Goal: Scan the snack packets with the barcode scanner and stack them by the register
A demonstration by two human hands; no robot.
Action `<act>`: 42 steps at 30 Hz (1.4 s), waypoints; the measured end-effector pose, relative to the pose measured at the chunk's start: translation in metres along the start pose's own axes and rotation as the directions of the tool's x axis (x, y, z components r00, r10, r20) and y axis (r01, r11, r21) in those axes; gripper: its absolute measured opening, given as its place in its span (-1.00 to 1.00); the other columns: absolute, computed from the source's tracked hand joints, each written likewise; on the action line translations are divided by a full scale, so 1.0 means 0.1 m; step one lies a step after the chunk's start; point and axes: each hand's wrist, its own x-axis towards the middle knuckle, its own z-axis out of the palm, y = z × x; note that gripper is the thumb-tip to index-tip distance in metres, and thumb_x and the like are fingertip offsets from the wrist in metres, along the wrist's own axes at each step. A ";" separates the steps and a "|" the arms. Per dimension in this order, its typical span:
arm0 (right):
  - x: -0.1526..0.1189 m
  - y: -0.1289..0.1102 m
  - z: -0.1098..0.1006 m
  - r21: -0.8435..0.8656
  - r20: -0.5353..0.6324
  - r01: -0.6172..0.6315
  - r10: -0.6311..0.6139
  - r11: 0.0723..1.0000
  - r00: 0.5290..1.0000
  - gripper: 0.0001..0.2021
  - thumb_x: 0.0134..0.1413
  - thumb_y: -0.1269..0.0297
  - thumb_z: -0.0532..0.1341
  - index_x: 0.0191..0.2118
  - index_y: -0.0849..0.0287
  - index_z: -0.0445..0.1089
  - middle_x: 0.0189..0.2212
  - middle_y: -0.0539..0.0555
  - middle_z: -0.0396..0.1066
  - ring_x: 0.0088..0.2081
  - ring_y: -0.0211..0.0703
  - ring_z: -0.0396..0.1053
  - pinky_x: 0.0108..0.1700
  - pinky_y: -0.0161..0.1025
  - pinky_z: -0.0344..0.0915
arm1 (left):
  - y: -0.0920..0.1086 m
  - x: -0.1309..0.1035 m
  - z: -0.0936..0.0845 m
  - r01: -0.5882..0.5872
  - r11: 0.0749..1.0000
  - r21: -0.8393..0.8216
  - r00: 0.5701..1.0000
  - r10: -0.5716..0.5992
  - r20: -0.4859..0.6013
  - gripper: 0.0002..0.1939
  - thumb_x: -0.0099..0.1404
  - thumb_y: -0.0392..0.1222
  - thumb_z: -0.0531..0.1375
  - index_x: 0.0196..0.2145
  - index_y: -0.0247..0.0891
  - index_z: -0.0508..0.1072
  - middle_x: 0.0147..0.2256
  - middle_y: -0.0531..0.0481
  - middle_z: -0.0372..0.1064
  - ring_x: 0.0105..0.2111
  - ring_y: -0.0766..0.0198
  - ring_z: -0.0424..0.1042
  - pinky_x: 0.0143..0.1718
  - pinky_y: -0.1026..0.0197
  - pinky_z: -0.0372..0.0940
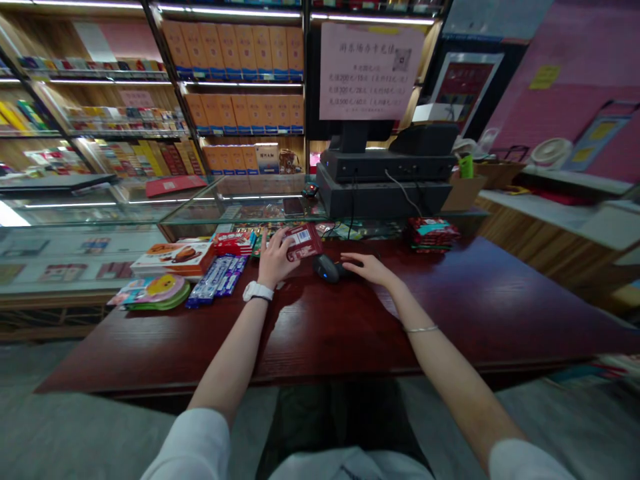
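My left hand (278,255) is closed on a dark red packet (304,241) at its left side. White barcode label faces up on the packet, which is tilted just above the table's far edge. A black barcode scanner (326,269) with a small blue light lies just right of and below the packet. My right hand (369,268) is over the scanner's handle, fingers stretched out towards the left. Whether the fingertips touch the handle, I cannot tell. Both hands are over the dark red wooden table (340,333).
Left of my hands lie purple-blue snack packs (218,280), an orange-white box (175,257), round colourful packages (155,292) and red packs (234,241). Stacked red packets (433,235) are at the right. Behind are a glass counter (240,193) and a cash register (385,187).
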 end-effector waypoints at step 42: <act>0.01 -0.06 0.27 -0.467 0.151 0.114 -0.048 0.877 0.987 -0.45 0.19 0.29 0.22 0.28 0.13 0.14 0.07 0.20 0.37 0.09 0.03 0.30 0.13 -0.03 0.13 | -0.01 -0.03 0.09 0.023 1.000 -0.007 1.000 -0.023 -0.017 -0.60 0.06 -0.14 0.29 -0.10 -0.15 0.40 0.21 -0.19 0.24 0.21 -0.08 0.25 0.36 -0.26 -0.17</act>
